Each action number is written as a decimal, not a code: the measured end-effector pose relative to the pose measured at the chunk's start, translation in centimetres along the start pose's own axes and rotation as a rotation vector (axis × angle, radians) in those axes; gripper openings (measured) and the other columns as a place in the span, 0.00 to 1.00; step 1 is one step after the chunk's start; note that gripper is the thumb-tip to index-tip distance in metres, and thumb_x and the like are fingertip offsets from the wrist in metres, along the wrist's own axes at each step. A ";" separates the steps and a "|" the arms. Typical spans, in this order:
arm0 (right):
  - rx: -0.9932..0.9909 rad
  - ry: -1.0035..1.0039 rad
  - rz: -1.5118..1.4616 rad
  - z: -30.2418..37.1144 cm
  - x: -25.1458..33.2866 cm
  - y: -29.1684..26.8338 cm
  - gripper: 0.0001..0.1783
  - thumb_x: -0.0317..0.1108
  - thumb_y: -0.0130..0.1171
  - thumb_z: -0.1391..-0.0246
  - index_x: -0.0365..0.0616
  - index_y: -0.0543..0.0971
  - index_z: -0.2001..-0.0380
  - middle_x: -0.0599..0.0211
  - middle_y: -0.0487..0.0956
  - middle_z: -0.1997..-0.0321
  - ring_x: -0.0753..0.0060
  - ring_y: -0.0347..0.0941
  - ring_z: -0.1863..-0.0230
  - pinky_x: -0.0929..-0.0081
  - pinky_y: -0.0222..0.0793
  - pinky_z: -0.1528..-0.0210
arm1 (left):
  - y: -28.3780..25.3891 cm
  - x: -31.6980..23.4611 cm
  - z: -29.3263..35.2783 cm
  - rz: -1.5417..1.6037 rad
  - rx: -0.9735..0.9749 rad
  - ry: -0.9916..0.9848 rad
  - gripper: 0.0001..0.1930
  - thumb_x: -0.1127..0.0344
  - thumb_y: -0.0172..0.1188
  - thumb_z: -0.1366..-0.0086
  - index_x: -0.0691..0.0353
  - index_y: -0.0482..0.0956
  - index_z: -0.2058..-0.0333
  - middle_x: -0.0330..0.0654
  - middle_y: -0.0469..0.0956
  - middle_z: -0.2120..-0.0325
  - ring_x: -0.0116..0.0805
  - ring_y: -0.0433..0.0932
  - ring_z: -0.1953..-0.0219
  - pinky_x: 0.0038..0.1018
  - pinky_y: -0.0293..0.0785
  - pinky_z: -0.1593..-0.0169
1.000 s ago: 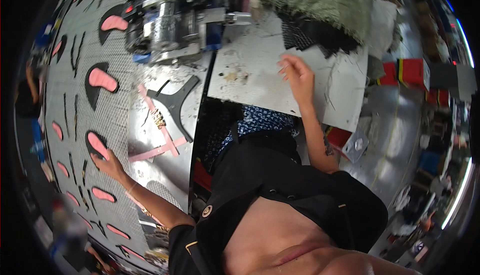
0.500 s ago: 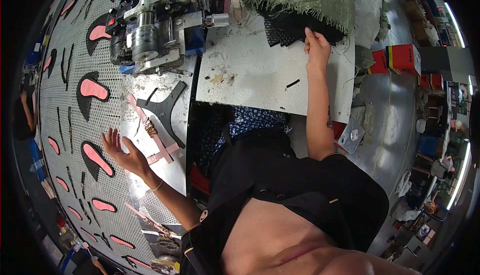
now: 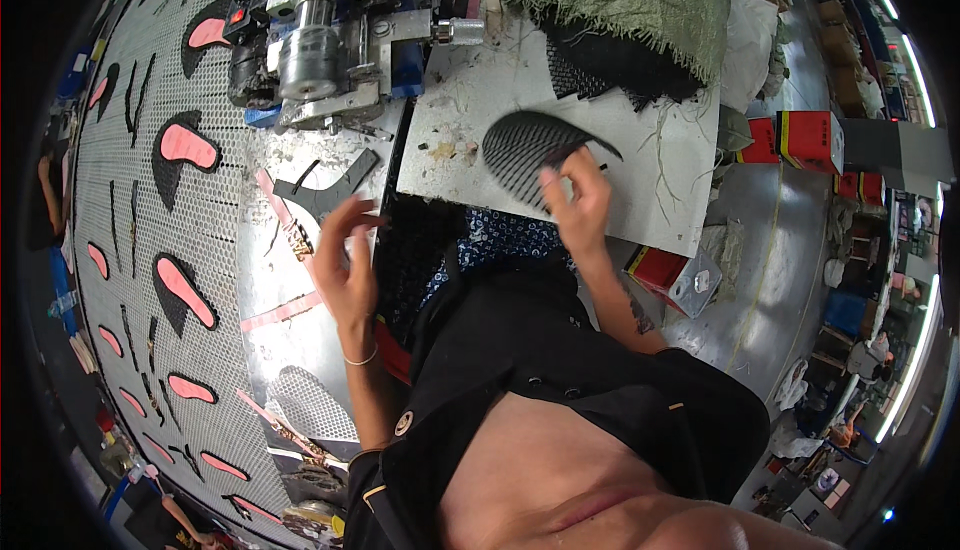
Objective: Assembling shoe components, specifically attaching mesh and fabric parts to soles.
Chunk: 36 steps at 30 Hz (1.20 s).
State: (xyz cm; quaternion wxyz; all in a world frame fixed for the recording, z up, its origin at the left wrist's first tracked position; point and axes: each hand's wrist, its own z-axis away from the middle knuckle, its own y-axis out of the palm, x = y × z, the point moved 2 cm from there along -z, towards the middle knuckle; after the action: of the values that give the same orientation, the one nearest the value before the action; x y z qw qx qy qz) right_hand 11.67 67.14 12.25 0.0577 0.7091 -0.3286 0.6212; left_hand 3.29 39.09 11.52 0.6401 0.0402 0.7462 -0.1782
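Observation:
My right hand [image 3: 580, 200] pinches a black ribbed shoe sole [image 3: 522, 145] between thumb and fingers, low over the pale metal table. Part of the sole's edge is hidden behind the fingers. My left hand [image 3: 345, 268] is open with bent fingers and holds nothing. It hovers by the table's left side, over pink straps with gold-coloured trim [image 3: 290, 226] and beside a dark forked piece [image 3: 340, 182]. More black textured soles [image 3: 620, 65] lie in a pile, partly covered by a frayed green woven cloth [image 3: 630, 0].
A metal machine [image 3: 315, 55] stands at the far end, left of the table. On my left, a perforated conveyor [image 3: 215, 290] carries pink-topped insoles and dark straps. Red and yellow boxes [image 3: 810, 140] stand to the right; a red tin [image 3: 665, 275] is beside the table edge.
My right hand has come nearer from the pile, bringing a black sole over the table. My left hand has swung rightward, away from the conveyor.

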 end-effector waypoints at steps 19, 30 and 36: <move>0.303 0.302 -0.590 -0.8 2.7 0.9 0.21 0.35 0.63 0.44 0.28 0.75 0.53 0.63 0.78 0.55 0.78 0.70 0.58 0.80 0.64 0.52 | 3.7 -5.1 -2.4 0.602 0.225 -0.297 0.15 0.64 0.54 0.31 0.72 0.78 0.55 0.41 0.82 0.65 0.25 0.78 0.64 0.23 0.74 0.56; 0.194 0.127 -0.471 0.1 6.8 -0.5 0.20 0.25 0.56 0.43 0.48 0.64 0.87 0.79 0.66 0.80 0.87 0.55 0.76 0.83 0.52 0.71 | 4.6 -5.5 -4.7 1.114 0.231 -0.487 0.27 0.51 0.44 0.28 0.76 0.79 0.62 0.51 0.82 0.68 0.34 0.83 0.69 0.27 0.79 0.62; 0.294 0.117 -0.509 -1.4 7.3 2.5 0.15 0.27 0.56 0.41 0.38 0.72 0.83 0.83 0.65 0.80 0.90 0.52 0.76 0.82 0.45 0.74 | 1.9 -4.6 -5.0 1.125 0.127 -0.424 0.26 0.53 0.45 0.29 0.76 0.78 0.61 0.52 0.82 0.68 0.37 0.83 0.68 0.29 0.80 0.60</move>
State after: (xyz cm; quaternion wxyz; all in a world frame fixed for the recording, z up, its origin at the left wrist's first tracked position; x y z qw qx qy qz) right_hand 9.19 63.02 18.44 0.1272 0.7325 -0.0432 0.6674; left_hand -0.05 43.25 16.11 0.7674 0.4303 0.4545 0.1393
